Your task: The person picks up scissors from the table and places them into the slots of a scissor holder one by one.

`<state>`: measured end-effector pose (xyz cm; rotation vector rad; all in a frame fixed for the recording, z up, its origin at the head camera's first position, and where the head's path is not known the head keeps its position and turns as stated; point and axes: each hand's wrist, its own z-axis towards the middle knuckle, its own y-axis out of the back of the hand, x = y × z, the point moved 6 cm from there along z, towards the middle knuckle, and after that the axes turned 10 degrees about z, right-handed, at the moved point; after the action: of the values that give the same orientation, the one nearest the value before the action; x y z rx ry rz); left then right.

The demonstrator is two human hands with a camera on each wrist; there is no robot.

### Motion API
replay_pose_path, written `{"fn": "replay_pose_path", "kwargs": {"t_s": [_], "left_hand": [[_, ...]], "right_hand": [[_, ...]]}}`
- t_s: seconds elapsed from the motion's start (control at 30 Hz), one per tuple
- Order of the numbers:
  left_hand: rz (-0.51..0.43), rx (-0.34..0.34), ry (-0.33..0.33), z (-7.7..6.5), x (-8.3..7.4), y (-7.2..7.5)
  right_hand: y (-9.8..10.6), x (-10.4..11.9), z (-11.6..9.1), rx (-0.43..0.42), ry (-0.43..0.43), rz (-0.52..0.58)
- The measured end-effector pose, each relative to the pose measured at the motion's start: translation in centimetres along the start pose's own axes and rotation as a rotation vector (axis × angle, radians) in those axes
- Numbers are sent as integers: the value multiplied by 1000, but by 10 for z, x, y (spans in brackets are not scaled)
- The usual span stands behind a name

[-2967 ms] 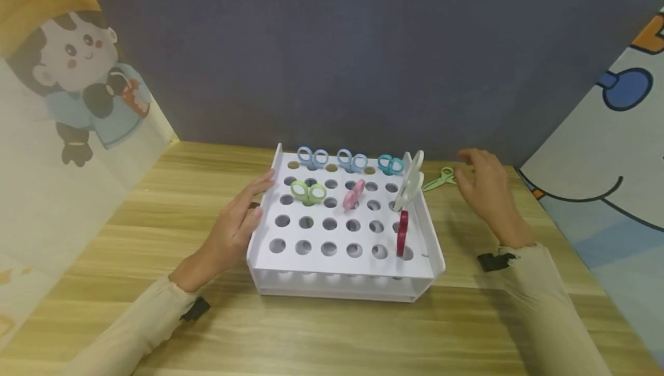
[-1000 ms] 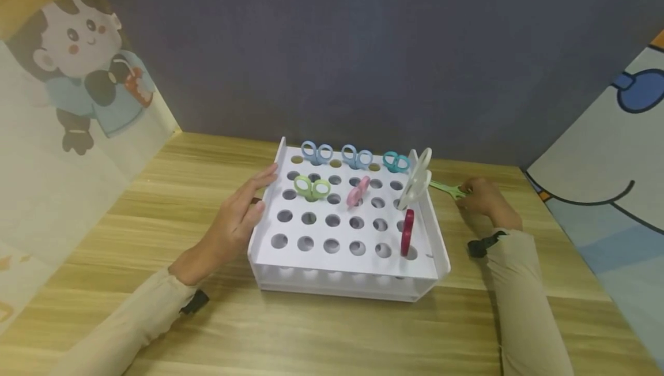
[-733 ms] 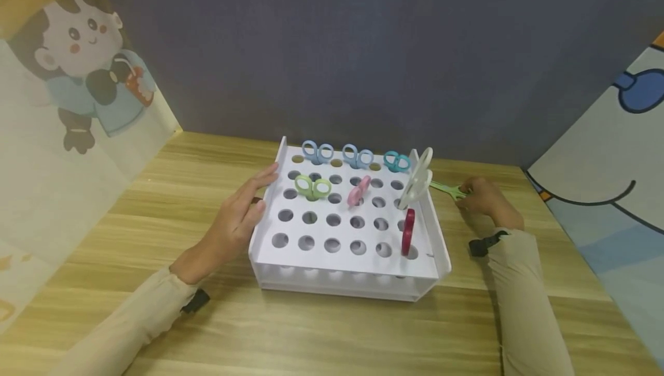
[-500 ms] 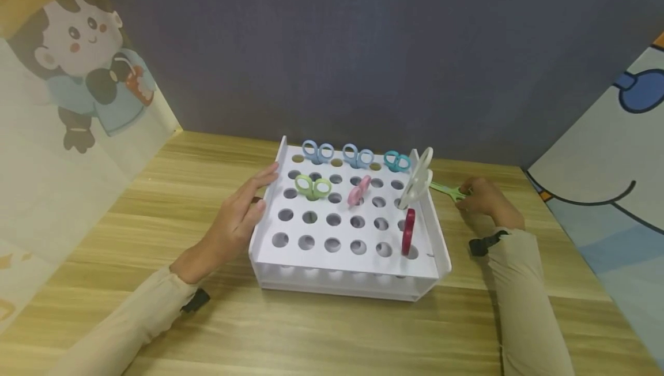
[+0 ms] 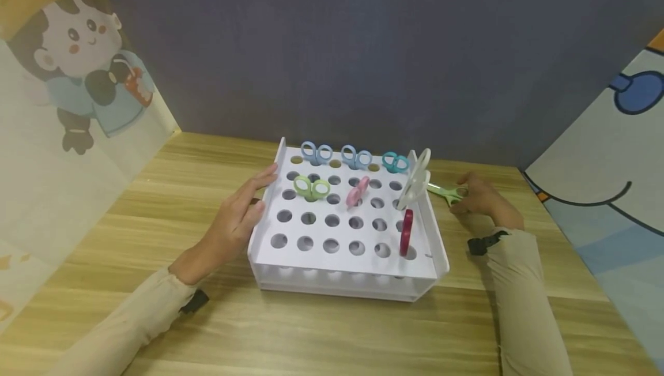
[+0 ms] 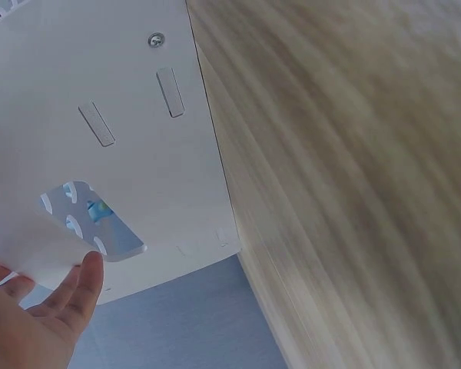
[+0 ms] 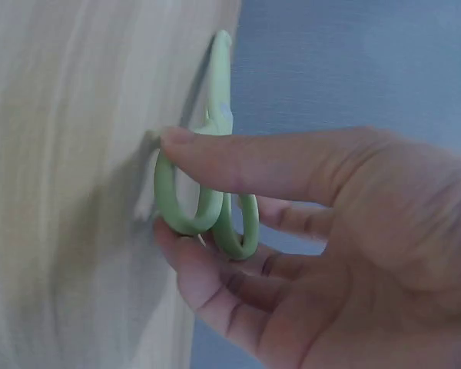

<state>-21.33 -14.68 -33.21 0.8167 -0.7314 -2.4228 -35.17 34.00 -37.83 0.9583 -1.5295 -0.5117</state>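
My left hand (image 5: 233, 226) rests against the left side wall of a white rack (image 5: 316, 258) full of round holes. Its thumb lies by a cutout in that wall in the left wrist view, fingers fairly straight. To the right of the rack, my right hand (image 5: 482, 200) pinches the handle loops of light green scissors (image 7: 219, 100) between thumb and fingers. Their blades point left toward the rack, close over the table. In the rack stand two light blue pairs, a teal pair (image 5: 395, 162), green scissors (image 5: 312, 188), pink scissors (image 5: 358, 191), white scissors (image 5: 415, 183) and dark red scissors (image 5: 407, 232).
The rack stands on a wood-grain table (image 5: 332, 335). A dark grey panel (image 5: 332, 47) rises behind it, and walls with cartoon pictures flank both sides. Raised side walls (image 5: 434, 232) border the rack's top.
My right hand came down onto the green scissors and took hold of their handles. In the last half second the scissors tilted, showing the loops more. My left hand stayed at the rack.
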Motion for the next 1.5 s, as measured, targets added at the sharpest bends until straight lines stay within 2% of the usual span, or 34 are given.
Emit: {"fn": "replay_pose_path", "kwargs": {"t_s": [0.17,0.33,0.43,0.57,0.73,0.97,1.27,1.5], "left_hand": [[2,-5,-2,0,1,0],[-2,4,7,-1,1,0],[-7,5,9,-1,1,1],[-11,-2,5,-1,0,1],[-12,1,12,-1,1,1],[-5,18,25,-1,2,1],[-6,15,19,-1,1,0],[-16,24,35,-3,2,0]], "right_hand": [[3,9,0,18,60,30],[11,20,-2,-11,145,132],[18,29,-5,-84,182,155],[30,42,-12,-230,234,105],[38,54,-20,-352,290,79],[45,73,-32,-474,375,33],[55,100,-51,-649,427,-19],[61,119,-66,-713,492,-26]]}}
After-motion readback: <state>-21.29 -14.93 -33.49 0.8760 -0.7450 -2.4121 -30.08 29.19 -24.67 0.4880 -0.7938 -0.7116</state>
